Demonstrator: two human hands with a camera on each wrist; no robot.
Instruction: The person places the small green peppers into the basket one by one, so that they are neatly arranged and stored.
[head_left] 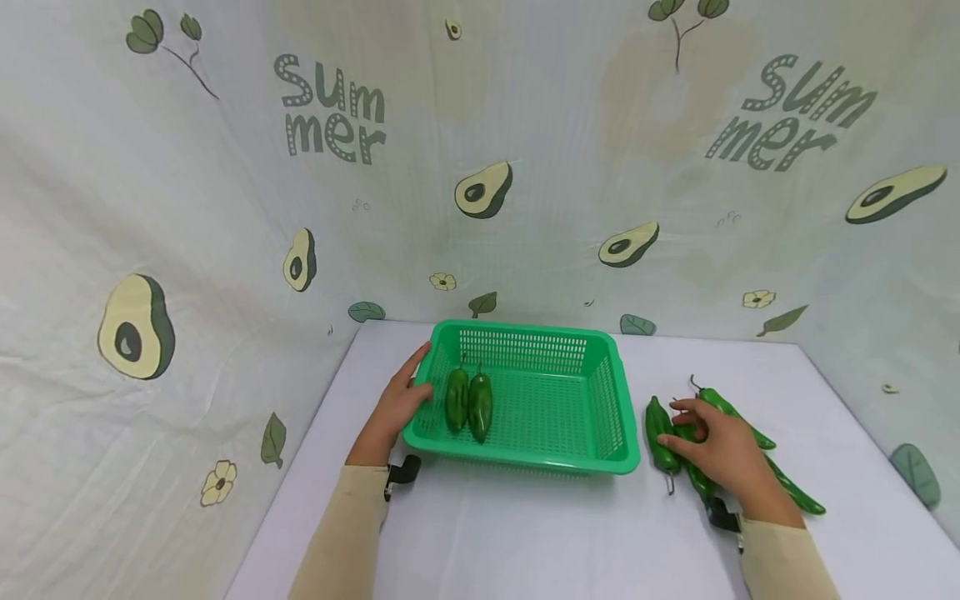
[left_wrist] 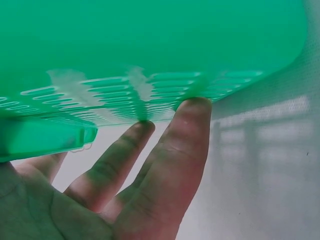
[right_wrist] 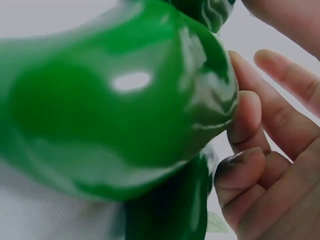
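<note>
On the worktop, the green basket is held at its left rim by the left hand, with the thumb on the rim and the fingers against the outer wall. Two green peppers are laid side by side within the basket's left part. Right of the basket, four loose peppers are spread under and around the right hand; whether its grip is closed on any of them cannot be told.
</note>
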